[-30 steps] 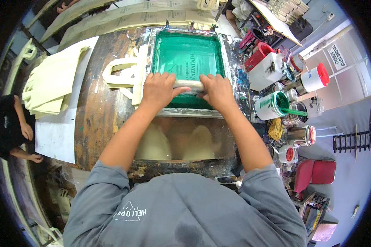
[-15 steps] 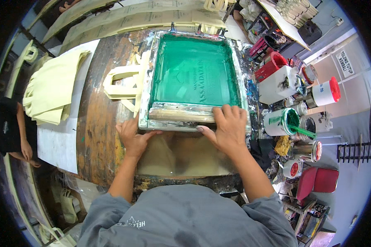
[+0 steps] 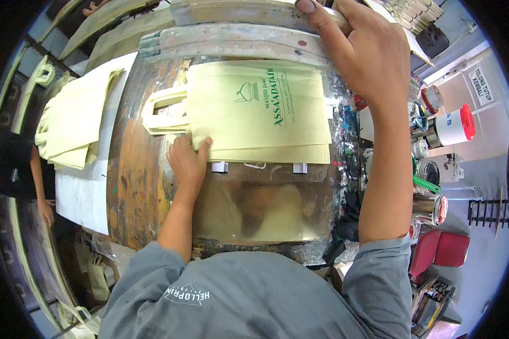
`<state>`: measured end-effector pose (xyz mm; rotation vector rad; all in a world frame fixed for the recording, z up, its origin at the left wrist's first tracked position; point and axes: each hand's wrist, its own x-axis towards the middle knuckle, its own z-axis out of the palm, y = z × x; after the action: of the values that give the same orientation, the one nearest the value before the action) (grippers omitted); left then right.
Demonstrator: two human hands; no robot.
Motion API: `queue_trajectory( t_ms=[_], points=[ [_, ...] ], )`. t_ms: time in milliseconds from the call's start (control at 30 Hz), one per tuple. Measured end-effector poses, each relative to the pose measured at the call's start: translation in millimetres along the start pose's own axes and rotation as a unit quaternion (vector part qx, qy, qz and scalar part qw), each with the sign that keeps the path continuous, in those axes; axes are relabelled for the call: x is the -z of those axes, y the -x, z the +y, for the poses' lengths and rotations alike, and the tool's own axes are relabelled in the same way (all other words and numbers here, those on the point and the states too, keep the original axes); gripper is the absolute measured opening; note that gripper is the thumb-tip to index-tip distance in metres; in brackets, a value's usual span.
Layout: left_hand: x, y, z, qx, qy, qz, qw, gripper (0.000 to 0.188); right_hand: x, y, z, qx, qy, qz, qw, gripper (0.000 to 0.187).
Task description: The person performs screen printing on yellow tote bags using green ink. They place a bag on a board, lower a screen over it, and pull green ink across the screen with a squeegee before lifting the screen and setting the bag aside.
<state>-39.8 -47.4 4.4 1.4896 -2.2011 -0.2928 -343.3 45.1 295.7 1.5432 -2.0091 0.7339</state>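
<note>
While the right hand (image 3: 373, 53), fingers curled, holds the frame (image 3: 232, 40) up beyond the printed bag (image 3: 226, 124) on the counter (image 3: 133, 164), the left hand (image 3: 188, 163), fingers parted, grip unclear, touches the bag's near-left corner, seemingly for unloading, which calls for a smear-free pull.

Left hand (image 3: 188, 163): back up, thumb spread from the fingers, both pointing forward | left forearm (image 3: 178, 226): reaching forward, slanting slightly inward | right hand (image 3: 373, 51): farther forward than the left, fingers curled, thumb stretched leftward | right forearm (image 3: 387, 169): extended nearly straight ahead, inner side showing.
</note>
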Motion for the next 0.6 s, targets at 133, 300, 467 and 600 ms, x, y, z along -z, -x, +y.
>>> queue_trajectory(
  t_ms=[133, 300, 467, 600],
  points=[
    [13, -32, 5, 0.008, 0.117, 0.054, 0.992, 0.033, 6, -4, 2, 0.023, 0.035, -0.019, 0.999, 0.076],
    [76, -134, -66, -0.094, 0.224, 0.075, 0.967, 0.031, 7, -4, 2, 0.027, 0.01, -0.048, 0.998, 0.075],
    [231, -197, -212, -0.048, 0.086, 0.068, 0.993, 0.032, 9, 7, -4, 0.036, 0.043, -0.036, 0.998, 0.078],
    [257, -149, -147, 0.16, -0.308, 0.424, 0.836, 0.078, 20, -5, -3, -0.002, 0.005, -0.114, 0.993, 0.076]
  ],
)
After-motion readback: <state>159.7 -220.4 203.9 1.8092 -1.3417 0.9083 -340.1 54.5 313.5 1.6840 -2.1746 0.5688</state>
